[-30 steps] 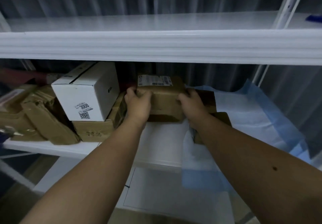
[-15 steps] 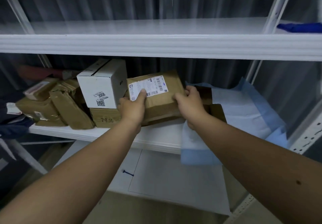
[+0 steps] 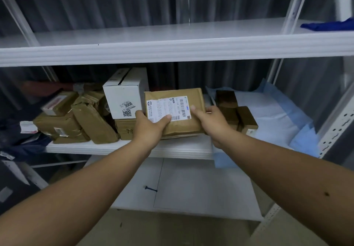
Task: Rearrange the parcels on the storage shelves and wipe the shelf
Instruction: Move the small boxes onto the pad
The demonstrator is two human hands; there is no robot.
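Head view: both bare forearms reach straight out to the middle shelf (image 3: pixel 122 149). The left hand (image 3: pixel 150 126) and right hand (image 3: pixel 211 121) grip a flat brown paper parcel (image 3: pixel 178 125) by its sides, thumbs curled over its white printed label, holding it tilted just above the shelf's front edge. Beside it stands a smooth white carton (image 3: pixel 125 96) on a cardboard box (image 3: pixel 125 130), with crumpled taped brown packets (image 3: pixel 76 123) further left. Right, small dark brown boxes (image 3: pixel 235 111) sit on a soft blue sheet (image 3: pixel 277 119).
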